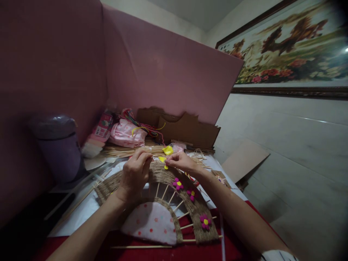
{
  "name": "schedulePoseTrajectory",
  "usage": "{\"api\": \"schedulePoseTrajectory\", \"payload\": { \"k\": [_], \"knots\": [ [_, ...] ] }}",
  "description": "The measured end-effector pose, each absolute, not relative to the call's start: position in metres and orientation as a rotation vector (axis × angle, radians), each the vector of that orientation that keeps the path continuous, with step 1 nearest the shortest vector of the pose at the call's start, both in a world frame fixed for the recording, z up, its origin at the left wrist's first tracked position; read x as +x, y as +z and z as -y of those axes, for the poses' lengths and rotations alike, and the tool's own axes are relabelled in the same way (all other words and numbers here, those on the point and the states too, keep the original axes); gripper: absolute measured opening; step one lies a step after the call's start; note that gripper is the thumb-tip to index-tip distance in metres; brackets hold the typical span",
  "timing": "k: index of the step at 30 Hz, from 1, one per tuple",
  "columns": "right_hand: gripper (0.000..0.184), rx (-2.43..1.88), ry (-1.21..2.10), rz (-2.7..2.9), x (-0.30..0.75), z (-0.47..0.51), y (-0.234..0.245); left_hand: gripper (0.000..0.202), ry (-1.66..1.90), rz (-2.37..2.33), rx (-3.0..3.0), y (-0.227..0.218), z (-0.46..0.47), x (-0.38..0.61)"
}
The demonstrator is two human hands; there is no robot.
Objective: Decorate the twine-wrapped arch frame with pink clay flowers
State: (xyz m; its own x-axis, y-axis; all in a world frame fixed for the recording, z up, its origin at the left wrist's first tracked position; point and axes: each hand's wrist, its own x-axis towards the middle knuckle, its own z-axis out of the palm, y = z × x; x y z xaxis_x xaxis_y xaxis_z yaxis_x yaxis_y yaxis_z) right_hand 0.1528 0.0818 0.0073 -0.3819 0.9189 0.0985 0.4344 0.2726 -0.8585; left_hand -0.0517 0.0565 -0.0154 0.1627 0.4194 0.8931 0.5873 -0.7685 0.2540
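A half-round fan frame of thin sticks lies below my hands, with a wide band of brown twine (160, 173) woven around its outer edge. White cloth with red dots (152, 223) fills its inner part. Purple flowers with yellow centres (178, 184) sit on the right side of the band. My right hand (181, 161) pinches at a small soft yellow piece (162, 159) above the band's top. A yellow dot (166, 167) shows just under those fingertips. Close by on the left, my left hand (136, 172) is closed, fingertips together; what they hold is hidden.
Behind the hands lie a yellow lump (168, 150), a bundle of sticks (122, 150), a pink cloth pouch (128, 133) and torn cardboard (187, 128). A lidded purple container (61, 156) stands at left. Pink panels (168, 65) rise at the back.
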Motion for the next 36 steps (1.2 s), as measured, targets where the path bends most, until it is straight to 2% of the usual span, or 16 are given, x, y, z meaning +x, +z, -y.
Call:
{"api": "schedulePoseTrajectory", "payload": {
  "k": [7, 17, 29, 36],
  "knots": [
    [0.046, -1.23, 1.041, 1.872, 0.151, -0.081, 0.006, 0.011, -1.66, 0.992, -2.279, -0.015, -0.056, -0.052],
    [0.059, -1.203, 1.048, 1.836, 0.154, -0.08, 0.007, 0.011, -1.655, 0.99, -2.272, -0.014, -0.056, -0.052],
    [0.032, -1.204, 1.024, 1.758, 0.152, -0.072, 0.004, 0.011, -1.621, 0.971, -2.262, -0.011, -0.054, -0.052],
    [0.014, -1.233, 0.739, 1.871, 0.15, -0.06, 0.001, 0.012, -1.609, 0.99, -2.242, -0.013, -0.054, -0.052]
  ]
}}
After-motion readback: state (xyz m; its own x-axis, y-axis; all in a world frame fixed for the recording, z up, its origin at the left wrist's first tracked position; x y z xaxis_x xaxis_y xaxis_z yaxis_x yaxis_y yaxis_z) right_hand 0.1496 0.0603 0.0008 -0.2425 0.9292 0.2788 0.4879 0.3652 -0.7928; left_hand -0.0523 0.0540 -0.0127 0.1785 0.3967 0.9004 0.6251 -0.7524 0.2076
